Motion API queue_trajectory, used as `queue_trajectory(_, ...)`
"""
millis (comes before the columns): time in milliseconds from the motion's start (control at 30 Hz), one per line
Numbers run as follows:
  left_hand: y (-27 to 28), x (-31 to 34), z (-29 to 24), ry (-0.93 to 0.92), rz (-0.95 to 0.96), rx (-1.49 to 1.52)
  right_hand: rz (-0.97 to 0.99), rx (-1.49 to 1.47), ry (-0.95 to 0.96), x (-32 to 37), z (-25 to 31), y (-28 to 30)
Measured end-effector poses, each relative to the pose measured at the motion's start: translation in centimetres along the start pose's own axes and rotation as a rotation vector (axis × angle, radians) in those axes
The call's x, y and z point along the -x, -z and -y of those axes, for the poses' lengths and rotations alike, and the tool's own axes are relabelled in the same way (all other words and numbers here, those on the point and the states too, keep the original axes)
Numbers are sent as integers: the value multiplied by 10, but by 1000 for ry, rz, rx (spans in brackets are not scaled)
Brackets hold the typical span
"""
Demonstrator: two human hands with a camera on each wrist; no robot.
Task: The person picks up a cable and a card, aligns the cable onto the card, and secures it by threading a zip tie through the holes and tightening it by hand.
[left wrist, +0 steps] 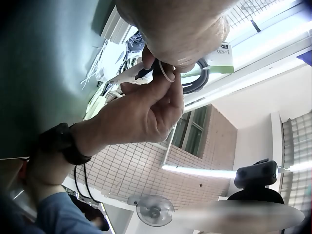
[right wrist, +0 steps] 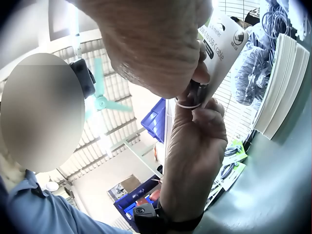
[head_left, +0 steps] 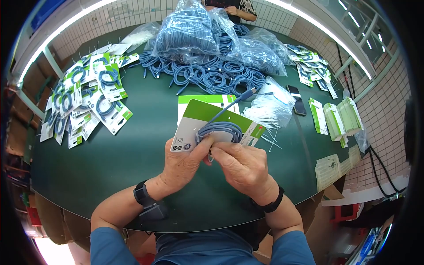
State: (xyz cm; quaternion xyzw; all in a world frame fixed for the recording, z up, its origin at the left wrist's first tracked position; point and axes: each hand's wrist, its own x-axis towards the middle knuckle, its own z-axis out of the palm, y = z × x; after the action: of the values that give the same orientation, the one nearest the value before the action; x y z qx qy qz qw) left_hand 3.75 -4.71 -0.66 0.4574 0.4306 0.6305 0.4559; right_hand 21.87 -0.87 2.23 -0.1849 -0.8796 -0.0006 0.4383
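Both hands meet over the near middle of the table in the head view. The left hand [head_left: 183,161] grips the lower edge of a green-and-white card [head_left: 190,121], its thumb on a coiled blue cable [head_left: 221,129] lying against the card. One cable end with its plug [head_left: 247,94] sticks out past the card's top edge. The right hand [head_left: 243,168] pinches at the bottom of the coil, fingertips close to the left thumb. A thin white tie [left wrist: 166,72] loops by the fingers in the left wrist view, and the tie [right wrist: 187,105] also shows in the right wrist view.
More cards [head_left: 185,100] lie behind the hands. Loose cables [head_left: 212,77] and bagged cables [head_left: 185,35] are heaped at the back. White ties [head_left: 265,115] and a phone [head_left: 297,100] lie right of centre. Carded cables [head_left: 106,108] cover the left; card stacks [head_left: 334,119] stand at right.
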Motion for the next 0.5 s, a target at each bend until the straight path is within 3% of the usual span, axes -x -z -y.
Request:
queue_trajectory(233,-3,3,-3,53,-20,-1,102,75,-84,-5,2,10)
queue_trajectory(367,-5,-2,1,54,-57,23,78,-28,-126,-4,-4,5)
queue_trajectory(500,-7,-6,-5,31,-74,87,-193,-200,-99,-4,-11,7)
